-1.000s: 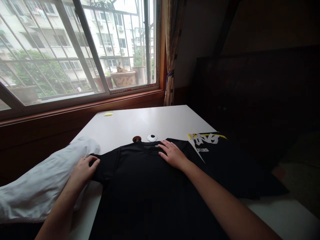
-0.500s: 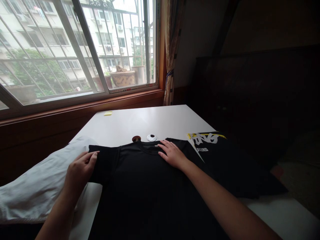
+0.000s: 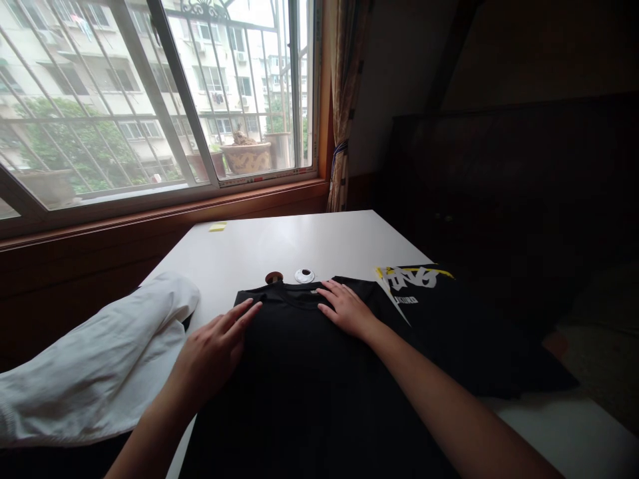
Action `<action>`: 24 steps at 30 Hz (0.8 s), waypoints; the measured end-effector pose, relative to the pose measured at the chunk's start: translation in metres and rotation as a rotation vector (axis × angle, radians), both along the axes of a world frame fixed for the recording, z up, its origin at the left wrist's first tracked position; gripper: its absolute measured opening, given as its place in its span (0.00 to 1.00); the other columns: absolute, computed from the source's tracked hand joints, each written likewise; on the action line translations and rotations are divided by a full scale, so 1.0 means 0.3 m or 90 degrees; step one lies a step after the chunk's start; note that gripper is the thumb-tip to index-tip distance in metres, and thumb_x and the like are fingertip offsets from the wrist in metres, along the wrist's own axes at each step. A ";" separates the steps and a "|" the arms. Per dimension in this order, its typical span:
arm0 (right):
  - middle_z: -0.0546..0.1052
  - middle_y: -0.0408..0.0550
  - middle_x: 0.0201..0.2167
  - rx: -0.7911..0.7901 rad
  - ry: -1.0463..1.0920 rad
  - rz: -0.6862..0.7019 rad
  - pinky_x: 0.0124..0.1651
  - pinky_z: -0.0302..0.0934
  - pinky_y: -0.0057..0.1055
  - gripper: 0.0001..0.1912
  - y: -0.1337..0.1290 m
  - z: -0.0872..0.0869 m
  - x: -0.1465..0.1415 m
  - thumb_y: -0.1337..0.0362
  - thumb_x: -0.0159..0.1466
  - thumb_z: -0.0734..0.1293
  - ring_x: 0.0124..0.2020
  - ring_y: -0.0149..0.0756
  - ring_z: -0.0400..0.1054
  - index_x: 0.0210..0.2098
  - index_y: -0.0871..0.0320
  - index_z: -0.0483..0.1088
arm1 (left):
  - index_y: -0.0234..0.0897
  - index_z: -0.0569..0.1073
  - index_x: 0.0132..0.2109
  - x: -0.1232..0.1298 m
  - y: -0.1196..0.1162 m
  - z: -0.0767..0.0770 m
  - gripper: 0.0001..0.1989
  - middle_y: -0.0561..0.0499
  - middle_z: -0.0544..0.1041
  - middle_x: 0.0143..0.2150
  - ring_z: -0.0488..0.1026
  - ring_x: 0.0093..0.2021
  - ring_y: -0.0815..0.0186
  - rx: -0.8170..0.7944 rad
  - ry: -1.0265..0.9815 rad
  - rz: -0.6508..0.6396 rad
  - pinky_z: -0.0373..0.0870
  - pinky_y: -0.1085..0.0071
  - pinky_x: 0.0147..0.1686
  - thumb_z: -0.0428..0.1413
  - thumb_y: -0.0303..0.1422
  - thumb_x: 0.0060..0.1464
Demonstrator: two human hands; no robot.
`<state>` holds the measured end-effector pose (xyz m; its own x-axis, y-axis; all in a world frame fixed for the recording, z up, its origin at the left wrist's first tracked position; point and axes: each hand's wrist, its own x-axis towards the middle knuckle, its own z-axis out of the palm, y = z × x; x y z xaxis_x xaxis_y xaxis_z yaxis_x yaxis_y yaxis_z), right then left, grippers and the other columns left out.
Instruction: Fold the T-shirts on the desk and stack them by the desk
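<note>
A black T-shirt (image 3: 299, 372) lies spread on the white table (image 3: 329, 239), its neckline toward the far side. Its left sleeve is folded inward over the body. My left hand (image 3: 214, 346) lies on that folded edge near the shoulder, fingers stretched out. Flat beside the collar rests my right hand (image 3: 349, 309), its fingers extended on the cloth. Right of the shirt is another dark garment (image 3: 464, 339) with white and yellow lettering. White cloth (image 3: 110, 352) lies rumpled on the left.
Beyond the collar are a round hole (image 3: 274, 277) and a white ring-shaped grommet (image 3: 304, 275) in the tabletop. Yellow sticky notes (image 3: 217, 227) lie near the far left corner. A barred window (image 3: 150, 100) and a tied curtain (image 3: 342, 133) stand behind the table.
My left hand has moved right, bringing the shirt's left sleeve inward onto the body, and its fingers have straightened. My right hand has stayed by the collar.
</note>
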<state>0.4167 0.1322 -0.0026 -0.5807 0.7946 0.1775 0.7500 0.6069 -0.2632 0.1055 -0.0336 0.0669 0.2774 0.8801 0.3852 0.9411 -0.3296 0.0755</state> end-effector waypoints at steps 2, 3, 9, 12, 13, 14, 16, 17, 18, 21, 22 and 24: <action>0.61 0.51 0.71 -0.003 0.001 0.000 0.73 0.44 0.49 0.27 -0.002 0.002 0.000 0.51 0.72 0.58 0.73 0.45 0.50 0.67 0.52 0.65 | 0.54 0.55 0.73 0.020 -0.008 -0.003 0.33 0.50 0.65 0.71 0.75 0.58 0.55 -0.035 0.007 -0.070 0.76 0.58 0.54 0.50 0.29 0.65; 0.61 0.51 0.71 -0.003 0.001 -0.002 0.73 0.44 0.48 0.27 -0.002 0.002 0.000 0.51 0.72 0.58 0.73 0.45 0.50 0.67 0.53 0.65 | 0.55 0.54 0.73 0.025 -0.011 -0.005 0.32 0.50 0.65 0.71 0.76 0.58 0.55 -0.052 0.005 -0.097 0.76 0.59 0.55 0.50 0.30 0.66; 0.61 0.52 0.71 0.010 -0.004 -0.001 0.73 0.45 0.48 0.27 0.001 -0.005 0.001 0.51 0.73 0.58 0.73 0.46 0.50 0.67 0.53 0.65 | 0.50 0.70 0.64 -0.049 -0.013 -0.008 0.21 0.47 0.77 0.59 0.79 0.51 0.58 -0.122 -0.021 -0.118 0.76 0.65 0.49 0.51 0.33 0.67; 0.61 0.52 0.71 0.014 -0.003 -0.002 0.73 0.44 0.48 0.27 0.003 -0.009 0.003 0.51 0.73 0.58 0.73 0.45 0.50 0.67 0.53 0.65 | 0.50 0.70 0.64 -0.120 -0.019 -0.019 0.22 0.47 0.77 0.57 0.78 0.52 0.56 -0.144 -0.025 -0.032 0.76 0.62 0.50 0.56 0.37 0.64; 0.61 0.52 0.71 0.016 -0.001 -0.003 0.73 0.44 0.48 0.27 0.003 -0.009 0.003 0.51 0.73 0.58 0.73 0.45 0.50 0.67 0.53 0.65 | 0.51 0.69 0.65 -0.138 -0.026 -0.027 0.23 0.47 0.76 0.58 0.77 0.53 0.55 -0.148 -0.022 -0.010 0.75 0.61 0.52 0.57 0.38 0.63; 0.62 0.52 0.71 0.018 0.001 -0.003 0.73 0.44 0.47 0.27 0.003 -0.009 0.002 0.51 0.73 0.59 0.73 0.45 0.50 0.67 0.53 0.65 | 0.51 0.69 0.65 -0.153 -0.035 -0.037 0.25 0.47 0.76 0.58 0.76 0.54 0.54 -0.151 -0.019 0.004 0.74 0.60 0.53 0.58 0.39 0.62; 0.62 0.52 0.71 0.020 0.005 -0.006 0.73 0.44 0.47 0.27 0.000 -0.007 0.000 0.51 0.72 0.59 0.73 0.44 0.50 0.67 0.53 0.65 | 0.51 0.67 0.67 -0.172 -0.060 -0.066 0.27 0.45 0.74 0.60 0.75 0.57 0.52 -0.148 -0.014 0.001 0.74 0.59 0.55 0.59 0.41 0.62; 0.62 0.52 0.70 0.020 0.006 -0.009 0.73 0.45 0.47 0.27 -0.002 -0.006 -0.002 0.51 0.72 0.59 0.73 0.45 0.50 0.66 0.53 0.65 | 0.50 0.65 0.68 -0.178 -0.074 -0.085 0.30 0.45 0.73 0.62 0.74 0.58 0.51 -0.144 -0.013 -0.010 0.74 0.59 0.56 0.59 0.43 0.61; 0.62 0.51 0.70 0.020 0.006 -0.013 0.73 0.45 0.47 0.27 -0.004 -0.006 -0.005 0.51 0.72 0.59 0.72 0.45 0.51 0.66 0.53 0.66 | 0.50 0.62 0.70 -0.183 -0.089 -0.106 0.32 0.44 0.72 0.64 0.73 0.59 0.51 -0.136 -0.013 -0.023 0.73 0.58 0.57 0.60 0.44 0.61; 0.62 0.52 0.70 0.028 -0.007 -0.025 0.73 0.45 0.48 0.26 -0.012 -0.003 -0.016 0.52 0.72 0.58 0.72 0.46 0.51 0.66 0.54 0.65 | 0.50 0.58 0.72 -0.196 -0.126 -0.179 0.35 0.43 0.69 0.67 0.72 0.61 0.50 -0.074 -0.015 -0.048 0.73 0.57 0.58 0.59 0.45 0.62; 0.62 0.52 0.70 0.032 -0.016 -0.029 0.73 0.45 0.48 0.26 -0.015 -0.001 -0.020 0.53 0.73 0.58 0.72 0.47 0.51 0.67 0.54 0.65 | 0.49 0.58 0.72 -0.200 -0.134 -0.203 0.34 0.43 0.70 0.66 0.72 0.62 0.50 -0.048 -0.017 -0.051 0.73 0.56 0.59 0.58 0.44 0.63; 0.62 0.53 0.70 0.032 -0.037 -0.041 0.72 0.47 0.50 0.27 -0.020 0.012 -0.033 0.53 0.73 0.58 0.72 0.49 0.52 0.67 0.54 0.64 | 0.49 0.59 0.71 -0.205 -0.144 -0.243 0.31 0.44 0.71 0.65 0.72 0.62 0.52 -0.010 -0.028 -0.050 0.73 0.57 0.59 0.57 0.41 0.65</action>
